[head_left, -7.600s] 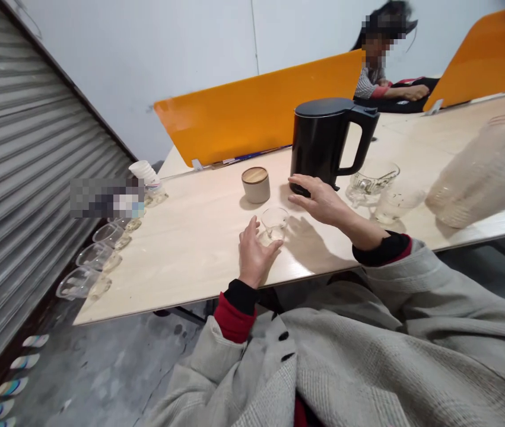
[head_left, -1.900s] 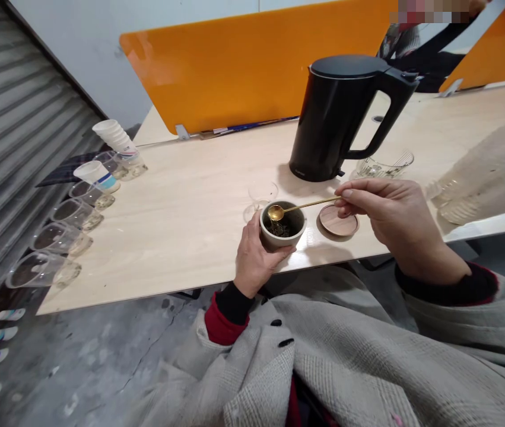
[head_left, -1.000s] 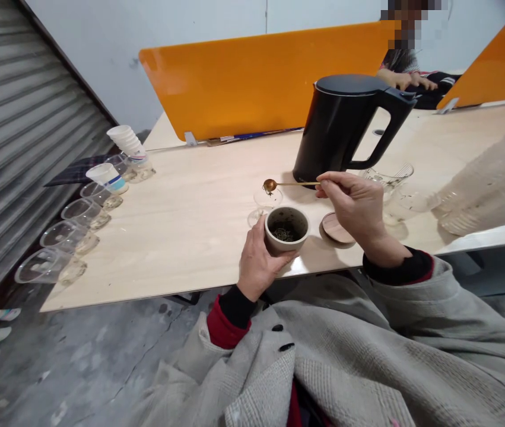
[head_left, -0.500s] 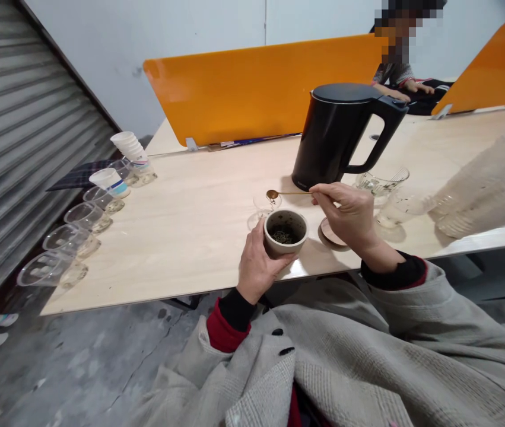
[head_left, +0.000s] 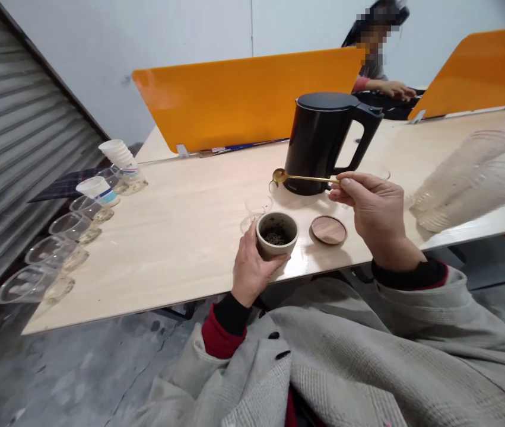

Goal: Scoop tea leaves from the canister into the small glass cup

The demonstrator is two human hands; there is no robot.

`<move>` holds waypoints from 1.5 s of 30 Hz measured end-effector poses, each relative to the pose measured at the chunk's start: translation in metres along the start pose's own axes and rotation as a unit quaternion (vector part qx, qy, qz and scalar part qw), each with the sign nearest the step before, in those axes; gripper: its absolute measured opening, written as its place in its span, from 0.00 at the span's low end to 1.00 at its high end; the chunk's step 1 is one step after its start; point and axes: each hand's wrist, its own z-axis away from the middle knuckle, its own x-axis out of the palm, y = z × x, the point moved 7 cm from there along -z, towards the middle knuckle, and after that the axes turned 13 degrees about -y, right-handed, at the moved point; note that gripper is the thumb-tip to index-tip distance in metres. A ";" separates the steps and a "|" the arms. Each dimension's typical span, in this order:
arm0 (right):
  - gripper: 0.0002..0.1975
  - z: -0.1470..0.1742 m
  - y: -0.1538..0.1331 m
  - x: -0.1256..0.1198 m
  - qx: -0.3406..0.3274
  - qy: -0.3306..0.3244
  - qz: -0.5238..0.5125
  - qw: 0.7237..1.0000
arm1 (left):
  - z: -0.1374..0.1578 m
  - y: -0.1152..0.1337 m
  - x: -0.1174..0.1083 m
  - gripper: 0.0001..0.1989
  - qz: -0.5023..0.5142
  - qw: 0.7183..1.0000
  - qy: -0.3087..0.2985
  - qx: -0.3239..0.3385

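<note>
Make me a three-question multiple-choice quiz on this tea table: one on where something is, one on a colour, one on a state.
1. Where does the wooden lid lie?
A. on the table, right of the ceramic jar
B. on the jar
C. on the kettle

2. What colour is the electric kettle?
A. white
B. black
C. orange

3. What is the state of the jar in the left hand?
A. capped
B. tipped over
C. open, dark tea leaves inside

Answers:
1 A, the lid lies flat on the table beside the jar.
2 B, body and handle are black.
3 C, its mouth is uncovered; the right hand holds the gold spoon above it.
</note>
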 end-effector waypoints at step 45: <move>0.36 0.058 0.073 -0.004 -0.112 -0.277 0.600 0.742 | 0.015 0.017 0.005 0.51 -0.050 0.999 0.009 0.016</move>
